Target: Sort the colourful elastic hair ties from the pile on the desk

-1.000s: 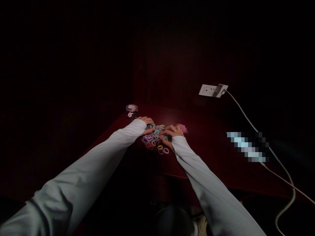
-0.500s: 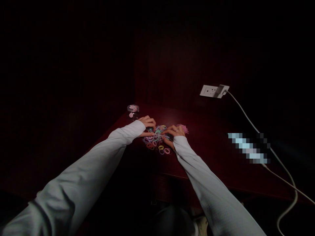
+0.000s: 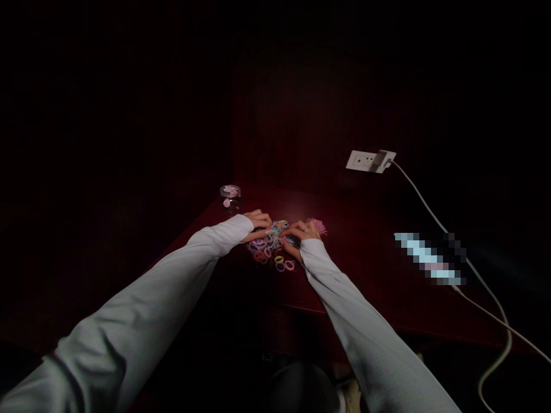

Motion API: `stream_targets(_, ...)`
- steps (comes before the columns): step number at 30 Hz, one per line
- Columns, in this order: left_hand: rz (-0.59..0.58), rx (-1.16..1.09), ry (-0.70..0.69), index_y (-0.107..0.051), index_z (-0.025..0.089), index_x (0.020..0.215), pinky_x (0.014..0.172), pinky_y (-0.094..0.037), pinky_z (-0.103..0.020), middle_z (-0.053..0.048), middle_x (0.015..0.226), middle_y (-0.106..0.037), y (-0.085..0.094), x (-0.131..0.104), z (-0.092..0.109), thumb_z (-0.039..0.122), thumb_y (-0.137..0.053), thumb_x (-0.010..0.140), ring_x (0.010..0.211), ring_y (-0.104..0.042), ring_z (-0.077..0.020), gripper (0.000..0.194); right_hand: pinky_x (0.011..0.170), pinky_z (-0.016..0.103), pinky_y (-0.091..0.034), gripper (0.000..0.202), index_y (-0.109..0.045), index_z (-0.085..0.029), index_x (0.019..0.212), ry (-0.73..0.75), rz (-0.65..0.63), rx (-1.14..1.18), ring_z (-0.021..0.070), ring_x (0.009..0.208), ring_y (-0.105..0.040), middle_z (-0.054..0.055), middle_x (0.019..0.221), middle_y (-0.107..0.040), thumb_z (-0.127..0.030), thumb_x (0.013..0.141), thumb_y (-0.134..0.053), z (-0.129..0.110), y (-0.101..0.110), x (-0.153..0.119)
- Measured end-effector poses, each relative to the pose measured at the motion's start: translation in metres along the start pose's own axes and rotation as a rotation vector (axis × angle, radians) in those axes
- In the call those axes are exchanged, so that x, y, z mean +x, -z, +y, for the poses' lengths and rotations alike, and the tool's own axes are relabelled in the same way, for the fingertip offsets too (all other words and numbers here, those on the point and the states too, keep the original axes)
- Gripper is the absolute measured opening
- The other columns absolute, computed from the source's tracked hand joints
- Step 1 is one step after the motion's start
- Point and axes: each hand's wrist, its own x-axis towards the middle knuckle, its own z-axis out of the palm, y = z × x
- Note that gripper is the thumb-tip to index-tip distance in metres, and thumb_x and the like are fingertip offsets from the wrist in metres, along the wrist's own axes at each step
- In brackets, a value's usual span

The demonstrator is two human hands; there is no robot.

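A pile of small multicoloured elastic hair ties (image 3: 267,252) lies on the dark red table, with both my hands at its far half. From the left, my left hand (image 3: 258,222) reaches over it, thumb apart from the bent fingers and tips at the hair ties. On the other side, my right hand (image 3: 300,234) has its index finger and thumb apart, touching the pile; a ring shows on one finger. Neither hand visibly grips a hair tie, though some fingertips are hard to make out. Behind my right hand sits a pink bunch of thin strands or bands (image 3: 318,225).
A clear round jar (image 3: 230,198) with pinkish pieces stands at the table's back left. A white wall socket (image 3: 365,162) holds a plug, whose cable (image 3: 424,201) hangs down at the right. A pixelated bright object (image 3: 428,258) lies on the table (image 3: 353,269), with a cable attached.
The whole view has shifted slightly, moving things a little to the left. Both hands stay at the pile, with only small finger movements.
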Motion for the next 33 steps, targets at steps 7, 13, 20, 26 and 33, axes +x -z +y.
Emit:
stream_targets(7, -0.053, 0.014, -0.042, -0.072, 0.021, 0.094, 0.092, -0.048, -0.033, -0.008, 0.115, -0.071, 0.0043, -0.0013, 0.0037, 0.044, -0.052, 0.106, 0.102, -0.057, -0.0219, 0.032, 0.092, 0.041, -0.041, 0.01, -0.083, -0.03, 0.1, 0.016, 0.007, 0.013, 0.0268, 0.099, -0.049, 0.006, 0.103, -0.072, -0.031, 0.092, -0.076, -0.0013, 0.0011, -0.0003)
stream_targets(13, -0.058, 0.004, -0.038, -0.072, 0.023, 0.093, 0.092, -0.047, -0.033, -0.007, 0.114, -0.072, 0.0025, -0.0006, 0.0032, 0.047, -0.051, 0.107, 0.102, -0.057, -0.0221, 0.035, 0.09, 0.042, -0.043, 0.011, -0.083, -0.031, 0.101, 0.026, 0.017, -0.002, 0.0277, 0.1, -0.051, 0.007, 0.102, -0.072, -0.032, 0.092, -0.077, 0.0016, -0.0012, -0.0003)
stream_targets(20, -0.026, -0.014, -0.022, -0.071, 0.023, 0.089, 0.089, -0.048, -0.032, -0.006, 0.112, -0.073, -0.0023, 0.0005, -0.0015, 0.047, -0.054, 0.106, 0.101, -0.057, -0.0219, 0.034, 0.09, 0.041, -0.043, 0.011, -0.082, -0.03, 0.101, 0.029, 0.021, -0.01, 0.0272, 0.1, -0.051, 0.006, 0.102, -0.072, -0.031, 0.093, -0.076, 0.001, -0.0005, -0.0011)
stream_targets(26, -0.015, -0.043, -0.017, -0.067, 0.02, 0.084, 0.092, -0.048, -0.033, -0.007, 0.11, -0.072, -0.0041, 0.0026, -0.0022, 0.039, -0.052, 0.105, 0.1, -0.057, -0.0214, 0.032, 0.091, 0.042, -0.042, 0.011, -0.082, -0.031, 0.101, 0.035, 0.022, 0.003, 0.0273, 0.1, -0.051, 0.006, 0.102, -0.073, -0.03, 0.093, -0.075, 0.0005, -0.0003, -0.0009)
stream_targets(33, 0.041, -0.063, 0.0, -0.063, 0.02, 0.085, 0.095, -0.048, -0.035, -0.007, 0.114, -0.071, 0.0034, 0.0031, 0.0031, 0.035, -0.051, 0.106, 0.102, -0.058, -0.0204, 0.029, 0.091, 0.042, -0.042, 0.011, -0.083, -0.031, 0.1, 0.036, 0.015, 0.007, 0.027, 0.099, -0.051, 0.006, 0.102, -0.073, -0.03, 0.094, -0.073, -0.0003, 0.0003, -0.0005)
